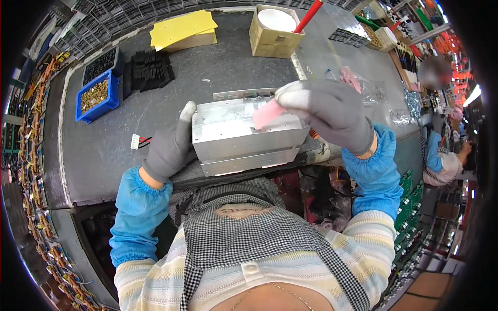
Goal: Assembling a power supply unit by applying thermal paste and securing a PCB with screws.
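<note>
An aluminium housing (pixel 249 135), silver and box-shaped, sits at the front edge of the bench with a strip of electronic parts along its far side. My left hand (pixel 168 147), in a grey glove, holds the housing's left end, thumb up; its other fingers are mostly hidden. Between the thumb and fingers of my gloved right hand (pixel 329 109) is a thin pink piece (pixel 267 114), perhaps cloth or a soft pad. Its lower end reaches the housing's top face. A white plug connector (pixel 135 141) with red and black wires lies beside my left hand.
At the far left stand a blue bin (pixel 97 98) of brass-coloured parts and a bin of black parts (pixel 100 65). Black flat pieces (pixel 149 71), yellow sheets (pixel 184 30) and a cardboard box (pixel 272 39) line the back. Pink cloth (pixel 350 79) lies right. Another person (pixel 441 155) works far right.
</note>
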Action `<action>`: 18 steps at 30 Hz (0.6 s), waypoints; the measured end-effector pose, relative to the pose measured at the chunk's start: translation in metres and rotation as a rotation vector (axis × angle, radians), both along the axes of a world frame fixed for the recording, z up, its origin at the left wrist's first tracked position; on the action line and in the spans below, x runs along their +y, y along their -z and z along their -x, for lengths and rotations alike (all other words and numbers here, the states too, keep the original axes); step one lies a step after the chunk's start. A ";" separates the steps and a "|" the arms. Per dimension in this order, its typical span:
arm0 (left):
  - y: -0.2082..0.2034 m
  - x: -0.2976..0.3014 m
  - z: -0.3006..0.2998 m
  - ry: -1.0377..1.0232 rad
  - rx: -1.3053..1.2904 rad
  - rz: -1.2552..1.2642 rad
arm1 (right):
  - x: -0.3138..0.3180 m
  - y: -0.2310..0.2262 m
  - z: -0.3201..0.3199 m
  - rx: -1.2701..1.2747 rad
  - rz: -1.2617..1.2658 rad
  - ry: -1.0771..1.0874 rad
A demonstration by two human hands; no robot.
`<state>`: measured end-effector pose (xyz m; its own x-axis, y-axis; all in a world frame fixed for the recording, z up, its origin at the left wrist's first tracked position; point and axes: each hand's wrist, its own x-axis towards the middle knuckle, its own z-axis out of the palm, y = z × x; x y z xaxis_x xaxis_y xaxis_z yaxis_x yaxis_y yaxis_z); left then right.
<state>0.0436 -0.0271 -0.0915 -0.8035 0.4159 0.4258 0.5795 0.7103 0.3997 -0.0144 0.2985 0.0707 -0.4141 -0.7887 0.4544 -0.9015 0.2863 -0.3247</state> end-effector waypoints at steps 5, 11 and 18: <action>0.001 0.000 0.000 0.013 0.038 0.009 | 0.009 0.009 0.003 0.033 -0.095 -0.055; 0.004 -0.003 -0.003 0.002 -0.049 0.120 | 0.021 0.013 0.002 0.079 -0.184 -0.012; -0.001 0.000 -0.004 0.017 -0.019 0.081 | 0.028 0.019 0.002 0.105 -0.158 -0.019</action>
<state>0.0474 -0.0270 -0.0906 -0.8039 0.4618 0.3747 0.5843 0.7310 0.3525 -0.0162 0.3270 0.0520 -0.3555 -0.8609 0.3639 -0.9337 0.3093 -0.1804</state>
